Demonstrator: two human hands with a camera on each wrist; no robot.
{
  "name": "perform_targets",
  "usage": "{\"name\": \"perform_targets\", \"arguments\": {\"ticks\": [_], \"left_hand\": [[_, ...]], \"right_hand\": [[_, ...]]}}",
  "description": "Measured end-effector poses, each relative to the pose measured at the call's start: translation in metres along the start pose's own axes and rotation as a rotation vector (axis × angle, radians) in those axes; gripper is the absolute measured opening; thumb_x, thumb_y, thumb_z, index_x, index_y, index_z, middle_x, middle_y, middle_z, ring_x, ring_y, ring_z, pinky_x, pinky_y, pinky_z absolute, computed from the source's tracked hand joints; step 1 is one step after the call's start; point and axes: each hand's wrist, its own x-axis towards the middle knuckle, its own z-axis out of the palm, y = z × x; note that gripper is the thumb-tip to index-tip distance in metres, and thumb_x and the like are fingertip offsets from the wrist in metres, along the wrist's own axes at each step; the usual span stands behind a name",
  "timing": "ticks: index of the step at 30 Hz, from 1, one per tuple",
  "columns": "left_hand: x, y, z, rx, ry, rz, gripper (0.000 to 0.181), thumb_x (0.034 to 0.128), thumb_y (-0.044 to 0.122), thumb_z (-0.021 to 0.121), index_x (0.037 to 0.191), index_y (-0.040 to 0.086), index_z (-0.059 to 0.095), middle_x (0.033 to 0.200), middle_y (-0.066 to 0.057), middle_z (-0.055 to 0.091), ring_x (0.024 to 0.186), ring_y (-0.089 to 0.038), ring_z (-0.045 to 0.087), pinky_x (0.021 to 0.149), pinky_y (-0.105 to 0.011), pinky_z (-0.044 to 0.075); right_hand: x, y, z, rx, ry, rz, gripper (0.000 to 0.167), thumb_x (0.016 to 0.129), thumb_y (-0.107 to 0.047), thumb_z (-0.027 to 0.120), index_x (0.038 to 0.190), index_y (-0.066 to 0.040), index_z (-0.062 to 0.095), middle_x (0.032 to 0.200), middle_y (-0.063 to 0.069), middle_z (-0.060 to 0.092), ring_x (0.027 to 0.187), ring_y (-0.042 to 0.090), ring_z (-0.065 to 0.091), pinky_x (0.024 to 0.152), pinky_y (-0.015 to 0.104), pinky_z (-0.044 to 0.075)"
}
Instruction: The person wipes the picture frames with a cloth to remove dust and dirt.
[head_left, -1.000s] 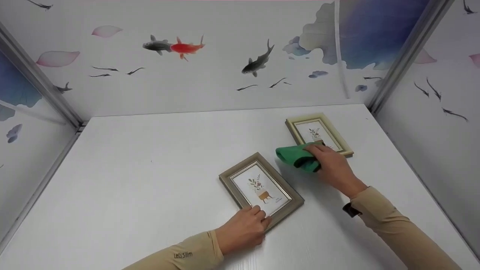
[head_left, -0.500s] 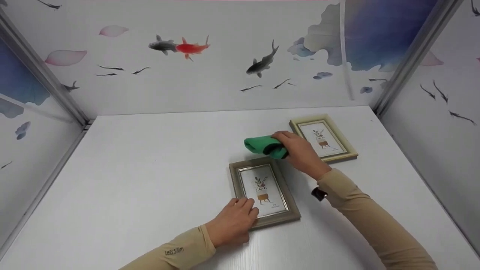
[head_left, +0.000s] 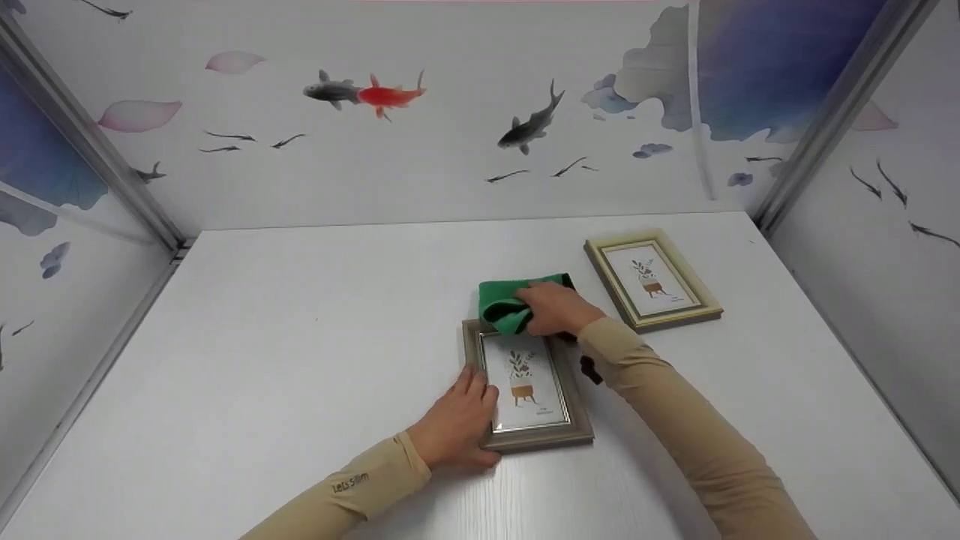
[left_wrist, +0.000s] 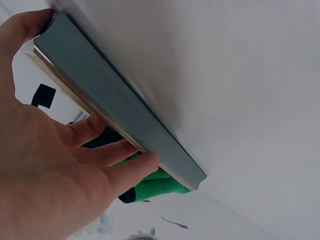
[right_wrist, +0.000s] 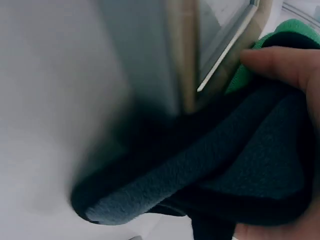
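The taupe picture frame [head_left: 573, 394] lies face up on the white table [head_left: 315, 360], its printed picture [head_left: 523, 386] of a potted plant showing through the pane. At this frame's left side is the person's left hand [head_left: 454, 420], clamped on the near-left corner: the thumb sits against the near end, and the fingers reach over the long left edge onto the rim. At the frame's far edge, the right hand [head_left: 559, 307] has its fingers curled round a folded green cloth [head_left: 499, 296] with black edging, which covers part of that rim. The right wrist view shows a dark grey fold of the cloth against the frame, partly blurred. A gold picture frame [head_left: 687, 277] lies beyond the taupe frame to its right, well apart from it. Well behind the taupe frame stands a white wall [head_left: 420, 165], printed with fish and petals
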Motion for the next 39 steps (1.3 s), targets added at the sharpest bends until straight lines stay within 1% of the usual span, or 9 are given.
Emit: {"name": "perform_targets", "arguments": {"ticks": [3,8,12,15,22,27,31,34,39], "left_hand": [[0.0,-0.004,-0.001,-0.062,-0.001,0.039,0.076,0.0687,0.049,0.081,0.112,-0.005,0.048,0.119,-0.023,0.047,0.123,-0.042,0.043,0.108,-0.042,0.031],[0.002,-0.001,0.0,-0.133,-0.017,0.052,0.081,0.0698,0.048,0.082,0.119,-0.005,0.046,0.126,-0.022,0.044,0.129,-0.039,0.039,0.11,-0.039,0.027],[0.006,0.008,0.001,-0.083,-0.011,0.039,0.083,0.0705,0.053,0.08,0.119,-0.005,0.047,0.126,-0.023,0.045,0.128,-0.037,0.041,0.106,-0.036,0.035],[0.008,0.012,0.001,-0.039,0.0,0.01,0.083,0.068,0.057,0.08,0.116,-0.004,0.049,0.124,-0.023,0.046,0.125,-0.038,0.043,0.097,-0.033,0.044],[0.009,0.014,-0.001,0.026,0.018,-0.04,0.088,0.0618,0.064,0.08,0.113,-0.002,0.053,0.121,-0.022,0.052,0.12,-0.04,0.05,0.075,-0.033,0.055],[0.008,0.012,-0.003,0.023,0.004,-0.042,0.091,0.0618,0.065,0.08,0.116,-0.003,0.053,0.12,-0.021,0.053,0.119,-0.039,0.051,0.076,-0.033,0.055],[0.007,0.011,-0.002,0.011,0.001,-0.037,0.089,0.0631,0.063,0.08,0.117,-0.003,0.053,0.121,-0.022,0.052,0.12,-0.04,0.05,0.079,-0.034,0.054],[0.007,0.012,-0.002,-0.006,0.009,-0.029,0.087,0.0644,0.062,0.08,0.116,-0.003,0.053,0.123,-0.023,0.051,0.121,-0.041,0.049,0.08,-0.034,0.054],[0.007,0.012,-0.002,-0.014,0.027,-0.006,0.083,0.0642,0.061,0.081,0.113,-0.001,0.054,0.122,-0.021,0.052,0.122,-0.042,0.048,0.079,-0.033,0.054]], "right_hand": [[0.008,-0.016,-0.002,-0.014,-0.034,-0.015,0.029,0.083,-0.006,0.059,0.111,-0.004,0.057,0.104,0.014,0.057,0.086,0.027,0.048,0.074,0.039,0.039],[0.015,-0.045,0.007,-0.056,-0.032,-0.106,0.045,0.09,-0.018,0.062,0.132,-0.005,0.053,0.123,0.016,0.054,0.11,0.034,0.053,0.093,0.046,0.043],[0.013,-0.053,0.015,-0.076,0.006,-0.209,0.05,0.091,-0.022,0.066,0.137,-0.007,0.051,0.124,0.014,0.053,0.112,0.033,0.052,0.092,0.047,0.044],[0.008,-0.045,0.016,-0.055,0.031,-0.235,0.051,0.09,-0.014,0.067,0.138,-0.009,0.051,0.126,0.013,0.053,0.113,0.032,0.052,0.093,0.047,0.044],[-0.014,0.004,0.01,0.04,0.064,-0.148,0.05,0.085,0.001,0.062,0.134,-0.006,0.054,0.122,0.014,0.055,0.105,0.028,0.054,0.087,0.046,0.046],[-0.034,0.025,0.004,-0.047,0.093,-0.027,0.045,0.087,-0.014,0.067,0.129,-0.004,0.056,0.112,0.016,0.057,0.096,0.03,0.055,0.08,0.049,0.047],[-0.038,0.014,0.003,-0.194,0.076,0.101,0.046,0.086,-0.025,0.07,0.123,-0.001,0.057,0.107,0.02,0.057,0.097,0.037,0.058,0.08,0.055,0.048],[-0.031,-0.003,0.004,-0.297,0.008,0.174,0.049,0.088,-0.031,0.068,0.123,0.002,0.056,0.11,0.023,0.057,0.101,0.041,0.058,0.083,0.057,0.047],[-0.011,-0.029,0.003,-0.36,-0.101,0.172,0.053,0.092,-0.035,0.062,0.127,0.004,0.054,0.116,0.023,0.055,0.106,0.04,0.055,0.087,0.052,0.047]]}}
